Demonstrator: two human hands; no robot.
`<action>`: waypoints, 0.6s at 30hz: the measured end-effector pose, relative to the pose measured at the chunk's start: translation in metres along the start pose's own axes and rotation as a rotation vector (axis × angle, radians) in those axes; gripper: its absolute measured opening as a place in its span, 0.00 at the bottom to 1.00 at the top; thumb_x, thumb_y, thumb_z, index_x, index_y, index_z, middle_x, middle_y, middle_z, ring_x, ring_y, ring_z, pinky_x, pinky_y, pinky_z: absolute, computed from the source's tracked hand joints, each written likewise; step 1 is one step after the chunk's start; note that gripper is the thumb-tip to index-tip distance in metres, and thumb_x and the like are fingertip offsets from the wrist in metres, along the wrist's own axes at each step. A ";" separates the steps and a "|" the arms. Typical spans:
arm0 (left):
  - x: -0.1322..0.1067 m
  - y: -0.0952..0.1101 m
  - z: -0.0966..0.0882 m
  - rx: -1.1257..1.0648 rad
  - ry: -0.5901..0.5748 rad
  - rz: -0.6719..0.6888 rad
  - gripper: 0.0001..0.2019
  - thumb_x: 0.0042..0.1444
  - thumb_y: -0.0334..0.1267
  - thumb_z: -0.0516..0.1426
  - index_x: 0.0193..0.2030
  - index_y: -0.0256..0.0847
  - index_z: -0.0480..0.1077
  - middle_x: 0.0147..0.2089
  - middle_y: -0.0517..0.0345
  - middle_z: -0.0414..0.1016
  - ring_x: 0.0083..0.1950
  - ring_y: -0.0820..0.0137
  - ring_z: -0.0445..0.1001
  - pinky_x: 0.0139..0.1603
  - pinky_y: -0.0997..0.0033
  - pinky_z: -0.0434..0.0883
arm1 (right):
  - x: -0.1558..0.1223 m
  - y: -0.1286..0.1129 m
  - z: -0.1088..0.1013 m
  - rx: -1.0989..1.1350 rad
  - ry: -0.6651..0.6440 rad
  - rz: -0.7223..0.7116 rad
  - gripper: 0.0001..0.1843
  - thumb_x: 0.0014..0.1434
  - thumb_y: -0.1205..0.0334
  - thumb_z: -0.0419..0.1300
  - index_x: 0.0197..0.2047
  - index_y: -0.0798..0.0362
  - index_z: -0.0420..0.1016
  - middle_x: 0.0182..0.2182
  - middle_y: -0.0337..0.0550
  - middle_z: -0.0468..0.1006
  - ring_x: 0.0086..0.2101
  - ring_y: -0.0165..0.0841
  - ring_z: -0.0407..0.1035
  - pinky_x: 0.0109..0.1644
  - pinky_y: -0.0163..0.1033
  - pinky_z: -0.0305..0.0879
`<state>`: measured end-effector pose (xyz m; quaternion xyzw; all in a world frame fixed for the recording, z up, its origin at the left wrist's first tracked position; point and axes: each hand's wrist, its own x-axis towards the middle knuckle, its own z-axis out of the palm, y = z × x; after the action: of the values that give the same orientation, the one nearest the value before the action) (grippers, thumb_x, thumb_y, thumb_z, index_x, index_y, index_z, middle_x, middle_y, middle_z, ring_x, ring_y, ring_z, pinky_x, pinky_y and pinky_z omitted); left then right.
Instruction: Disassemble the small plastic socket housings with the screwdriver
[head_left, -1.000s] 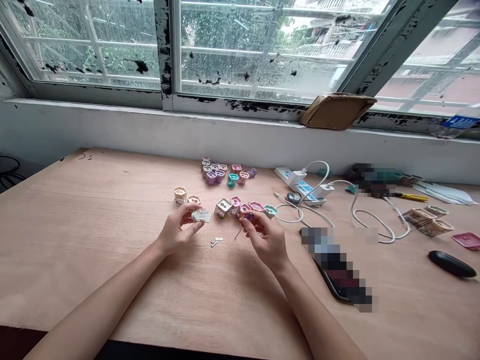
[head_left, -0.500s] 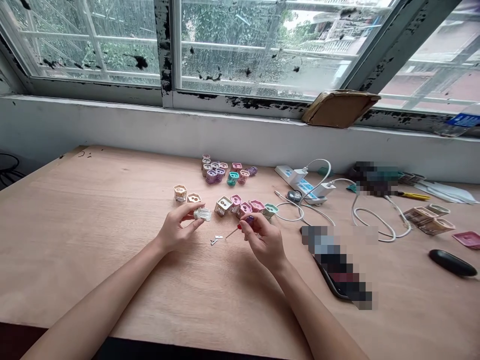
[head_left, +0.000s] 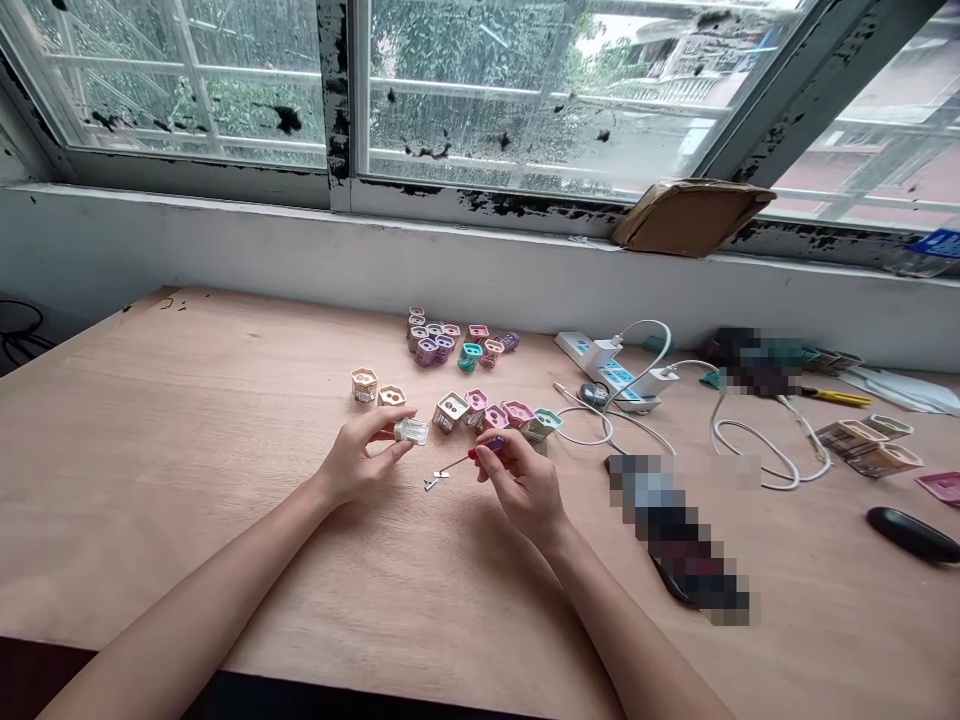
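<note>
My left hand [head_left: 360,462] pinches a small clear plug-shaped housing [head_left: 412,431] between thumb and fingers. My right hand [head_left: 523,484] grips a small screwdriver [head_left: 472,456] with a red and purple handle, its thin shaft pointing left. Two tiny metal pieces [head_left: 431,481] lie on the wooden table [head_left: 187,500] just below and between my hands. Close beyond my hands stands a row of small plug-shaped covers [head_left: 495,418] in beige, pink and teal. Neither hand touches them.
A cluster of pastel plug covers [head_left: 450,340] sits farther back. To the right are a white power strip [head_left: 607,370] with white cables, a pixelated phone [head_left: 679,530] and a black oval object [head_left: 911,533]. A window sill runs along the table's back.
My left hand has turned the clear housing, and the screwdriver shaft now points left rather than down-left. The view has drifted slightly, shifting the table's contents in frame.
</note>
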<state>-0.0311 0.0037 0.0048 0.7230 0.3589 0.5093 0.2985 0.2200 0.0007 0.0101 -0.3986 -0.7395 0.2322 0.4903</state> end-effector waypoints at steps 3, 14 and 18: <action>0.000 0.000 0.000 0.002 0.000 -0.003 0.18 0.63 0.37 0.61 0.59 0.40 0.72 0.55 0.48 0.78 0.51 0.66 0.79 0.51 0.67 0.80 | 0.000 0.000 0.000 0.016 0.001 0.005 0.13 0.70 0.50 0.57 0.41 0.52 0.71 0.27 0.40 0.76 0.22 0.30 0.71 0.26 0.34 0.69; 0.000 0.001 0.000 0.005 0.001 0.000 0.17 0.63 0.37 0.61 0.58 0.40 0.72 0.55 0.48 0.78 0.51 0.65 0.79 0.50 0.66 0.80 | 0.001 -0.002 -0.003 0.097 0.120 -0.035 0.08 0.69 0.57 0.58 0.41 0.51 0.71 0.28 0.39 0.75 0.22 0.29 0.70 0.25 0.33 0.70; 0.001 0.002 0.001 0.010 -0.001 0.001 0.17 0.62 0.36 0.61 0.58 0.40 0.72 0.53 0.49 0.79 0.49 0.66 0.79 0.49 0.67 0.81 | 0.000 -0.001 -0.004 0.108 0.159 -0.054 0.06 0.69 0.58 0.59 0.42 0.51 0.72 0.29 0.38 0.74 0.23 0.29 0.70 0.25 0.34 0.71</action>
<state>-0.0295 0.0030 0.0066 0.7249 0.3610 0.5071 0.2950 0.2234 -0.0003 0.0127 -0.3686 -0.6951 0.2262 0.5743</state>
